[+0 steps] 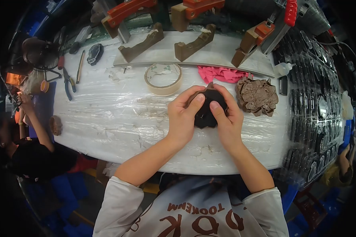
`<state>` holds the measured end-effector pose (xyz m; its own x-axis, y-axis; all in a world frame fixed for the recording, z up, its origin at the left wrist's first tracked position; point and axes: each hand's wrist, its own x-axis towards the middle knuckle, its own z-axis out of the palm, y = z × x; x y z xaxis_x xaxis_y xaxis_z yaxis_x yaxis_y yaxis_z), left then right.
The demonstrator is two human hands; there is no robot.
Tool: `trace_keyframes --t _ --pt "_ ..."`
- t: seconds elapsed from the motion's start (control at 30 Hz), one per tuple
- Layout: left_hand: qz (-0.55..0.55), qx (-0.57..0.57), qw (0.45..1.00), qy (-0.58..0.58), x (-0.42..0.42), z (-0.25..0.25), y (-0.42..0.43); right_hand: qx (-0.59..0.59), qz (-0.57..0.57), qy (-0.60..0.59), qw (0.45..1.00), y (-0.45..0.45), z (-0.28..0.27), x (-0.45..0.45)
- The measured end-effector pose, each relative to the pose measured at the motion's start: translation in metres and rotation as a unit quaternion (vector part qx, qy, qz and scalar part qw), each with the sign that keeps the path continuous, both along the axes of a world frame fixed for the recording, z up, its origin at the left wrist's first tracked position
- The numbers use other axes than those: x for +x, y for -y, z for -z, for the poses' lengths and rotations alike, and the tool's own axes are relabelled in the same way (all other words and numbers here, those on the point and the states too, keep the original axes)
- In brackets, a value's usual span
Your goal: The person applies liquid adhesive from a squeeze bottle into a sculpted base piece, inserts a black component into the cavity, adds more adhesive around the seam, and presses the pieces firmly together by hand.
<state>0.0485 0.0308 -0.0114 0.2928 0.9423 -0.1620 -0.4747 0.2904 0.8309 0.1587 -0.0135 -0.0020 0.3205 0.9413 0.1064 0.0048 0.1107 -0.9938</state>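
Both of my hands grip one dark flat part [205, 118] with a brown scalloped edge, held over the middle of the table. My left hand [184, 112] wraps its left side, thumb pressed on the black face. On the opposite side my right hand [228, 118] does the same with its thumb. What the fingers touch underneath is hidden. Just right of my right hand lies a pile of brown scalloped pieces [257, 96]. A roll of masking tape [163, 90] rests beyond my left hand, and a pink cloth [221, 74] lies behind the part.
Orange-topped clamps [130, 12] with brown curved blocks [195, 42] stand on a metal bar at the back. Pliers [69, 84] and a dark oval piece [95, 53] lie at left. Trays [316, 106] line the right, near a small bottle [283, 69]. Another person [35, 146] sits left.
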Motion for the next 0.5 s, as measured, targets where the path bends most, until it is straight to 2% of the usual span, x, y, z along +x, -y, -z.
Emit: trace_keyframes --t 0.1,0.23,0.37,0.43,0.5 --pt "0.002 0.01 1.0 0.004 -0.002 0.001 -0.002 0.017 -0.002 0.023 1.0 -0.001 0.002 0.003" --pt "0.062 0.024 0.998 0.002 -0.006 -0.001 -0.007 0.002 -0.039 -0.002 0.999 0.002 -0.001 0.017" --pt "0.125 0.107 0.986 -0.027 -0.004 -0.005 -0.009 -0.001 -0.07 -0.028 0.997 0.004 -0.002 0.025" --pt "0.171 0.174 0.96 -0.135 -0.007 -0.004 -0.014 0.013 -0.065 -0.006 0.998 0.005 0.001 0.028" --pt "0.151 0.197 0.955 -0.162 -0.005 -0.007 -0.013 0.01 -0.059 -0.046 0.997 0.006 0.002 0.027"
